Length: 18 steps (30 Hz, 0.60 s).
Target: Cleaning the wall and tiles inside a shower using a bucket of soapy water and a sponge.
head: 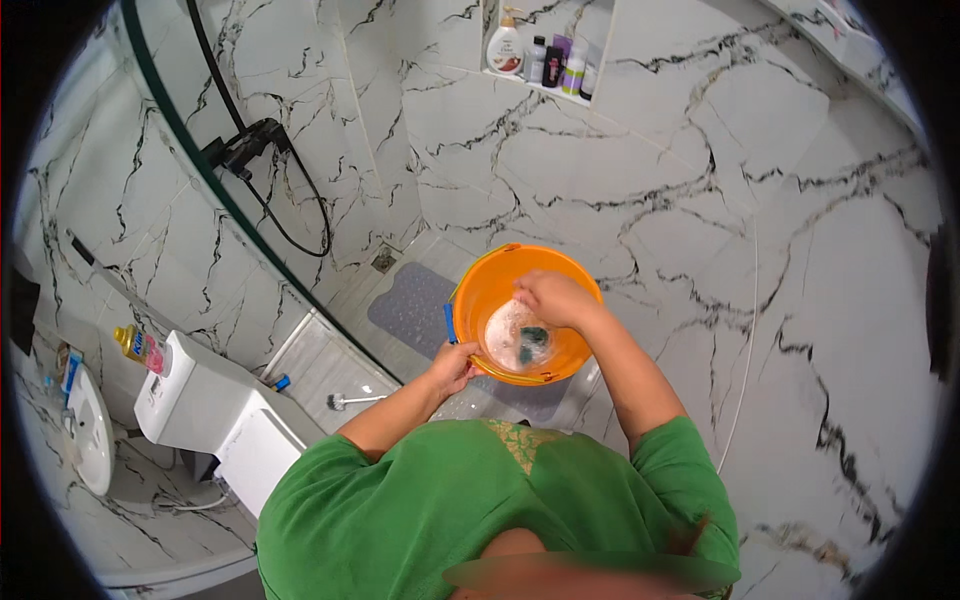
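Observation:
An orange plastic bucket (577,277) is held up before me, above a grey bath mat (411,304). My left hand (454,366) grips its near left rim, below the blue grip (450,322) of its handle. Inside lie foamy water (501,330) and a dark green scouring sponge (533,343). My right hand (553,297) is over the inside of the bucket, above the foam, with its fingers bent; whether anything small is between them is hidden.
A glass shower panel (300,289) stands left of the bucket. Beyond it are a white toilet (262,442), a washbasin (96,435) and a toilet brush (337,402) on the floor. Bottles, one a white pump bottle (505,51), fill a wall niche. A black shower mixer (251,146) is on the wall.

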Motion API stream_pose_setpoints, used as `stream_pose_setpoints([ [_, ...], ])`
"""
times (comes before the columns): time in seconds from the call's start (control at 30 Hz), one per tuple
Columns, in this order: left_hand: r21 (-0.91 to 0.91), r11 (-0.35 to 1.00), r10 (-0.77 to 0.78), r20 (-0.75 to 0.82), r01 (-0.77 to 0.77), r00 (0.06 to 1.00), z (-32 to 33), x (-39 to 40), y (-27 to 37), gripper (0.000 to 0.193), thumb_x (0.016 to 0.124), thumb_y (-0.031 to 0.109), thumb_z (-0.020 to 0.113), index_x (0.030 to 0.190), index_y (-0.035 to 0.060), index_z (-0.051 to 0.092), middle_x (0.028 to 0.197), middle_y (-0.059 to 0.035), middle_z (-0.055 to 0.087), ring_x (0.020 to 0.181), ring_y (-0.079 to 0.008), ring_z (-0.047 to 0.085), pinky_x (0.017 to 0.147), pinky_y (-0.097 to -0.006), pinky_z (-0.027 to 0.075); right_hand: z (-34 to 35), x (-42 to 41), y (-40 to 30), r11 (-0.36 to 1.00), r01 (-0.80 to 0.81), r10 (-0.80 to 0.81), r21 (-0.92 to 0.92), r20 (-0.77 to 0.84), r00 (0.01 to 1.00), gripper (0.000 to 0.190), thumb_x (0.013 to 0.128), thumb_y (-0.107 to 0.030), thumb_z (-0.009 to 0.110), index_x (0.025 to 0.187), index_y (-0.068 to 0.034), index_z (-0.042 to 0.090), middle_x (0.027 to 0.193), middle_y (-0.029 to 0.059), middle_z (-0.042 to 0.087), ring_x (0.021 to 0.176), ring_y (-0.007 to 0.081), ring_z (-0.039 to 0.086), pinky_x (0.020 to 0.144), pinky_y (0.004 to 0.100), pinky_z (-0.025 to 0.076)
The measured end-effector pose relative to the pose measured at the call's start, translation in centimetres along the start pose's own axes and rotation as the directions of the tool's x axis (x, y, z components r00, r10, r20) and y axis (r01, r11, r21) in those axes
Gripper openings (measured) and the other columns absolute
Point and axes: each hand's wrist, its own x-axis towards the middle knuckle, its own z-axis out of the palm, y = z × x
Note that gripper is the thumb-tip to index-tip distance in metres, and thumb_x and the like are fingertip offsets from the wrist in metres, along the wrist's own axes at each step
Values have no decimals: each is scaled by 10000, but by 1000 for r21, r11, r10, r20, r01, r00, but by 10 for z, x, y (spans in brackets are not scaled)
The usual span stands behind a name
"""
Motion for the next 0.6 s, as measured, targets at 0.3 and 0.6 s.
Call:
stream_pose_setpoints([
  [0.3, -142, 977, 136, -172, -162, 976, 14, 95, 36, 237, 753, 27, 493, 974, -60, 504, 798, -123, 599, 600, -179, 618, 480, -239, 555, -15, 99, 76, 895, 154, -320, -419, -363, 875, 237, 732, -60, 527, 952, -47, 613, 985, 139, 605, 862, 265, 601, 712, 400, 477],
  [0.6, -234, 906, 299, -239, -353, 924, 8, 177, 107, 208, 750, 19, 478, 945, -46, 513, 778, -110, 602, 551, -166, 598, 445, -230, 526, -50, 225, 79, 763, 304, -466, -570, -160, 870, 184, 675, -104, 578, 842, -56, 638, 896, 120, 632, 836, 252, 618, 687, 388, 485],
])
